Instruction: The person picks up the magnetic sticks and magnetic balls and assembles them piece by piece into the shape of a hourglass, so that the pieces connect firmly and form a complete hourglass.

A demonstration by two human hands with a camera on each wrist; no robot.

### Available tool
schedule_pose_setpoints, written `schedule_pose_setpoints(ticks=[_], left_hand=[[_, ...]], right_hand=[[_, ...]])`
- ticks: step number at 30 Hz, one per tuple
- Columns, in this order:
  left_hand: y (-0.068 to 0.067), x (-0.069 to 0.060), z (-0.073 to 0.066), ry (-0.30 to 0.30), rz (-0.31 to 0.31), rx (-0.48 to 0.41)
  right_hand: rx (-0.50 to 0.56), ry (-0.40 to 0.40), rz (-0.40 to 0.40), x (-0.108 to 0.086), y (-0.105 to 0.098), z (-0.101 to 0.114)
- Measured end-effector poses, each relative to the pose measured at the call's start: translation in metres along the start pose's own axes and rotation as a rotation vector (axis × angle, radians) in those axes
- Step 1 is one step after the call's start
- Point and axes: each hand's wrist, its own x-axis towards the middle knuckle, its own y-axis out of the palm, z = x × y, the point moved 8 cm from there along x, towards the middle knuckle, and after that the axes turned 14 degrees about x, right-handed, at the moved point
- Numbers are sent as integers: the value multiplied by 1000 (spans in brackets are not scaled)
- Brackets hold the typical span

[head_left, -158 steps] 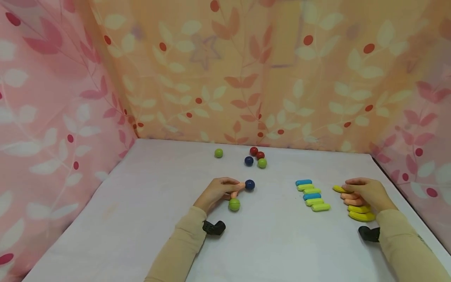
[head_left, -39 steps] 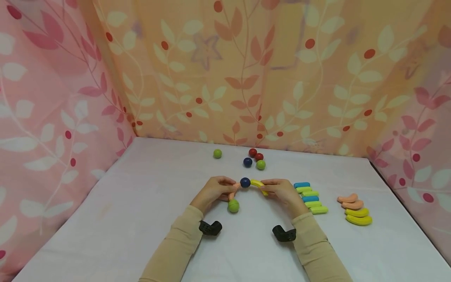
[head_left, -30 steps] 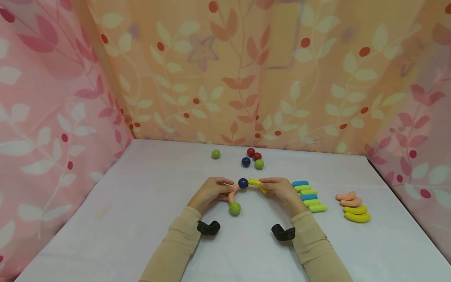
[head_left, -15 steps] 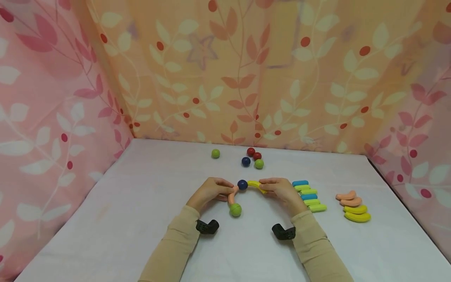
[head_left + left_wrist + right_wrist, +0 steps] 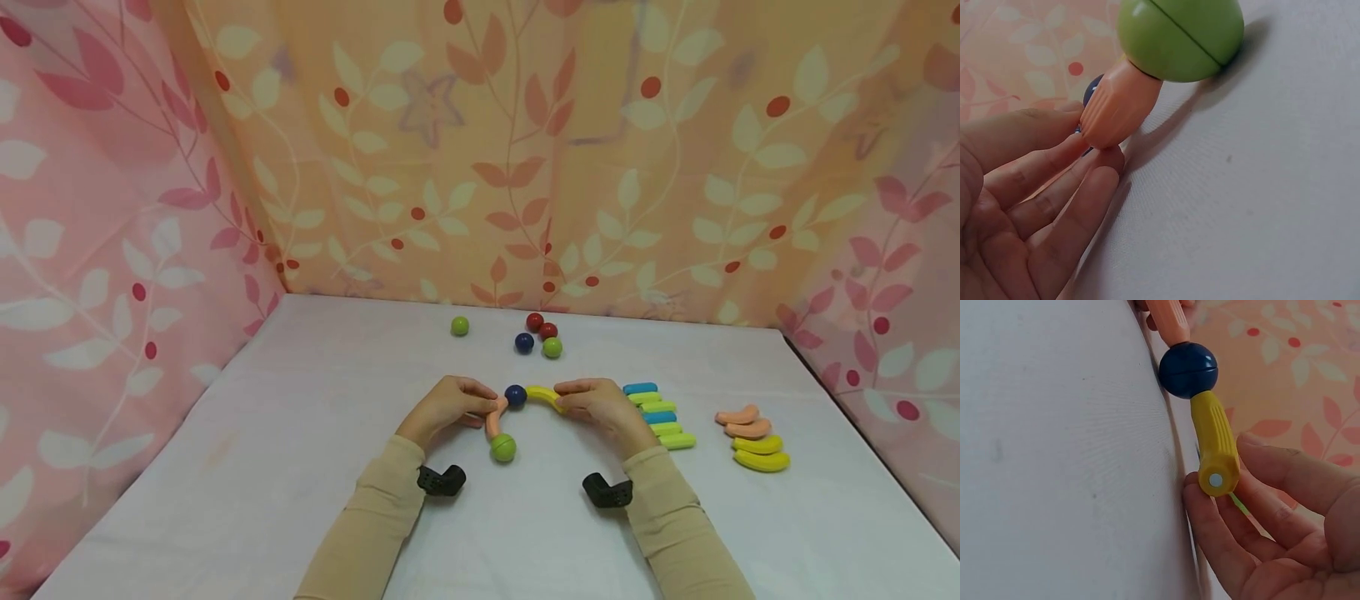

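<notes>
A joined chain lies between the two hands: green ball [image 5: 503,448], peach curved magnetic rod [image 5: 1119,106], dark blue ball [image 5: 1189,370], yellow curved magnetic rod [image 5: 1213,434]. My left hand [image 5: 447,407] pinches the peach rod between thumb and fingertips. On the other side my right hand [image 5: 602,408] grips the yellow rod near its free end, where a round silvery disc shows in the right wrist view. The yellow rod's other end meets the blue ball. In the left wrist view the green ball, split by a seam line, touches the peach rod's near end.
Behind the hands sit a lone green ball [image 5: 460,326], two red balls [image 5: 535,322], a blue ball [image 5: 524,342] and another green ball [image 5: 552,347]. Straight blue and lime rods [image 5: 660,417] lie right of my right hand. Farther right are peach rods [image 5: 747,428] and yellow rods [image 5: 761,461].
My right hand has come from the right-hand pile to the middle with a yellow rod, now against the blue ball. Lately the chain has shifted only slightly, its green ball a little nearer.
</notes>
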Motion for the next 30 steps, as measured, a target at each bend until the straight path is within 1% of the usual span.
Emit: schedule_pose_setpoints(ticks=[5,8,11,14,17,20,26,30], left_hand=[[-1,0,-1,1,8,-10],[-3,0,-1,-3,-3,-15],[-3,0,-4,23,-6,-12],[0,-2,-8,60,15,8],[3,-3,-8,47,41,21],[4,-3,-4,16,55,13],[7,-3,-2,-6,93,-5],[6,-3,-2,-15,91,-3]], right_hand=[[-87,6,5,-1,-2,1],[-98,-4,0,0,-2,2],[-108,-19,-10,1,-2,2],[-114,-23,-16,1,-3,2],[-112,-22,-31,2,-3,1],[-103,-23,-54,2,-4,1],[-117,-47,-62,1,-4,3],[-135,-45,-66,1,-3,2]])
